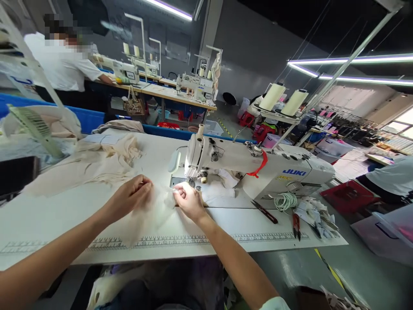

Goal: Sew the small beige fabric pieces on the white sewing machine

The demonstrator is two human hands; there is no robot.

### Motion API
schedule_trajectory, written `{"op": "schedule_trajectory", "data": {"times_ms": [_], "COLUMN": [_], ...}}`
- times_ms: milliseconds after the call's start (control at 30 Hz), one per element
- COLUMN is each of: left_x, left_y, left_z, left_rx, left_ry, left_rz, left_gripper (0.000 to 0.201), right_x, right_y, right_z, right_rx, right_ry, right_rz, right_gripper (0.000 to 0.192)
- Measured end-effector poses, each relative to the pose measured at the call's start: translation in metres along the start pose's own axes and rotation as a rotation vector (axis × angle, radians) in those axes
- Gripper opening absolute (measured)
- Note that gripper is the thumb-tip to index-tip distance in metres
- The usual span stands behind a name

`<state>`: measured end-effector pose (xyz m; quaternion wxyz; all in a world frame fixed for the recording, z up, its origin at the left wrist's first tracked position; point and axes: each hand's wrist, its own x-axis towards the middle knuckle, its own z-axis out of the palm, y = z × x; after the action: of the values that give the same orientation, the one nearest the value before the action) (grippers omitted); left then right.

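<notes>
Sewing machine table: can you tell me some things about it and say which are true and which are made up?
1. Both hands pinch a sheer cream fabric piece beside the sewing machine. True.
2. The left hand holds scissors. False: the thread snips lie on the table, untouched.
3. The right hand is close to the needle. True.
4. A blue ribbon hangs on the machine. False: the ribbon is red.
5. More cream fabric is piled on the table's left. True.
</notes>
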<state>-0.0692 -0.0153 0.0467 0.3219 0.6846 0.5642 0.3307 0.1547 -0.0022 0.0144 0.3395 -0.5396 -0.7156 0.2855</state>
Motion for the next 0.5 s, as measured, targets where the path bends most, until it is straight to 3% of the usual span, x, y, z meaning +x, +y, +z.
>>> {"op": "schedule_trajectory", "data": {"times_ms": [133, 333, 400, 500], "left_x": [-0.009, -0.017, -0.011, 0.005], "left_y": [-0.034, -0.050, -0.051, -0.053], "left_z": [-0.012, -0.029, -0.039, -0.058], "left_rx": [0.155, 0.545, 0.579, 0.637], "left_ry": [-0.033, -0.045, 0.006, 0.179], "left_rz": [-0.024, 0.031, 0.098, 0.149], "left_gripper": [0.046, 0.035, 0.036, 0.041], "right_x": [-0.011, -0.017, -0.017, -0.019], "right_y": [0.010, 0.023, 0.025, 0.028], "right_z": [-0.010, -0.010, -0.008, -0.010], "right_rx": [-0.035, -0.680, -0.793, -0.818], "right_ry": [-0.107, -0.005, 0.038, 0.060], "right_rz": [-0.142, -0.363, -0.382, -0.381], "right_gripper": [0.007, 0.020, 0.022, 0.019]}}
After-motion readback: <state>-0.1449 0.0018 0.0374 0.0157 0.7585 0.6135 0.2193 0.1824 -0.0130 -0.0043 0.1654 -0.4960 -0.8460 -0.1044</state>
